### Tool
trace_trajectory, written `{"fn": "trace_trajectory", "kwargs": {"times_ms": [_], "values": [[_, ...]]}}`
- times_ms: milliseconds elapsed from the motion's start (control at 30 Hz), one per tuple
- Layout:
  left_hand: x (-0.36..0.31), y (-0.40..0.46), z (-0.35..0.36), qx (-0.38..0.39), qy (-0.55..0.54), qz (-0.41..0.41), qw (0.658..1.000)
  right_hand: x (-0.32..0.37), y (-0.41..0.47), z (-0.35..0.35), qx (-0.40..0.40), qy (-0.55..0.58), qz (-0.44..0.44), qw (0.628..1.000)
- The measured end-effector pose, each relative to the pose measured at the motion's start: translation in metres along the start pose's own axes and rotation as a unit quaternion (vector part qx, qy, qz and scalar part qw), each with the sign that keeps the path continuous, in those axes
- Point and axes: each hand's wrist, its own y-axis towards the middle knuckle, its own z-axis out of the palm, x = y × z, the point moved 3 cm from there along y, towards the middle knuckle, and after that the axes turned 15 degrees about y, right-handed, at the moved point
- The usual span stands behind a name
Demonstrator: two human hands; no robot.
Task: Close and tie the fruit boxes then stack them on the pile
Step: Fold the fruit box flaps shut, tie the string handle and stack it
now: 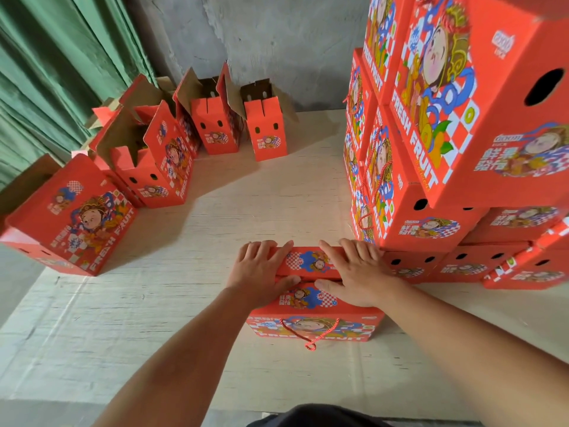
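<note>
A red printed fruit box (pixel 314 300) stands on the pale floor board (pixel 191 318) right in front of me, its top flaps folded down. My left hand (pixel 261 272) lies over the left part of the flaps, fingers spread and thumb at the seam. My right hand (pixel 357 272) presses the right part the same way. A red cord handle (pixel 311 332) hangs down the box's near face. The pile of closed boxes (pixel 446 149) rises just to the right, touching the box's far right corner.
Several open boxes (pixel 215 124) with raised flaps stand in an arc from the far wall to the left. A closed box (pixel 70 220) lies at the left. Green curtain (pixel 46 72) at the back left, grey wall (pixel 277 41) behind.
</note>
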Motion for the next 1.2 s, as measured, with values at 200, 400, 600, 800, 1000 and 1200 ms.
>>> {"fn": "trace_trajectory", "kwargs": {"times_ms": [200, 400, 600, 800, 1000, 1200], "values": [[-0.007, -0.032, 0.004, -0.229, -0.08, -0.092, 0.966, 0.009, -0.034, -0.006, -0.215, 0.086, -0.055, 0.971], [-0.018, -0.06, 0.015, -0.237, -0.097, -0.034, 0.966, 0.024, -0.065, 0.017, -0.285, 0.11, -0.073, 0.949], [-0.021, -0.064, 0.014, -0.239, -0.087, 0.015, 0.967, 0.023, -0.067, 0.021, -0.24, 0.113, -0.082, 0.961], [-0.028, -0.07, 0.006, -0.29, -0.079, 0.033, 0.953, 0.033, -0.082, 0.022, -0.331, 0.147, -0.163, 0.918], [-0.023, -0.058, -0.005, -0.158, -0.119, 0.002, 0.98, 0.031, -0.074, 0.028, -0.203, 0.107, -0.04, 0.972], [-0.02, -0.056, -0.006, -0.185, -0.083, 0.012, 0.979, 0.032, -0.066, 0.016, -0.214, 0.106, -0.044, 0.97]]}}
